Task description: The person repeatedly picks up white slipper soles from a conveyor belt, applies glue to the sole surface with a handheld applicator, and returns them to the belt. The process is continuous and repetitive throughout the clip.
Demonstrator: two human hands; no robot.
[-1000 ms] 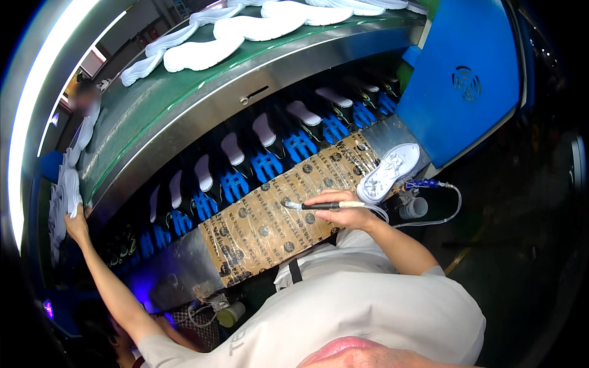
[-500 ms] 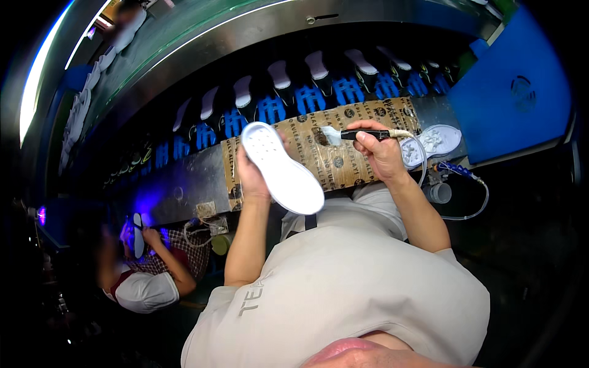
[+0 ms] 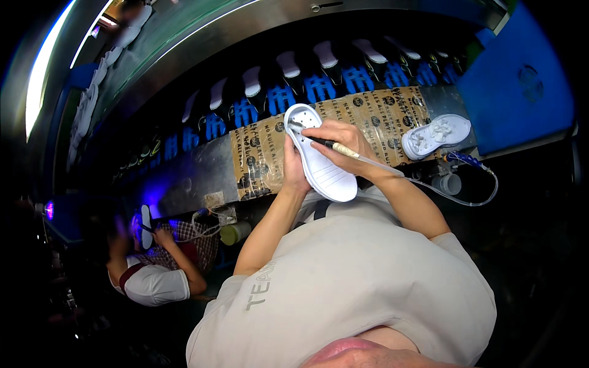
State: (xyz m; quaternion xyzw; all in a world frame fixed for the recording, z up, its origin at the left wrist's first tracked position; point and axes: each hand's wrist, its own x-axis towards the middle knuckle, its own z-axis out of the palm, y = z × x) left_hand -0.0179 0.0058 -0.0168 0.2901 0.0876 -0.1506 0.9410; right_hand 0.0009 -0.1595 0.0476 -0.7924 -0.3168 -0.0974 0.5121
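Observation:
A white shoe sole (image 3: 330,176) is tilted in front of me, its rimmed inner side facing up with small holes at the far end. My left hand (image 3: 295,167) is closed around its left edge. Between the fingers of my right hand (image 3: 348,142) is a brush (image 3: 323,143) with a black handle, fed by a clear tube (image 3: 383,167). Its bristle end reaches into the far, holed part of the sole; the exact contact is partly hidden by my fingers.
Patterned cardboard (image 3: 261,161) covers the bench under my hands. More white soles (image 3: 434,136) lie at its right end, near a blue panel (image 3: 518,92). Beyond, shoe uppers (image 3: 252,81) stand in a row over blue holders (image 3: 280,99). A co-worker (image 3: 156,282) sits at left.
The sole has shifted right. My right hand has come left from above the cardboard, bringing the brush into the sole's far end.

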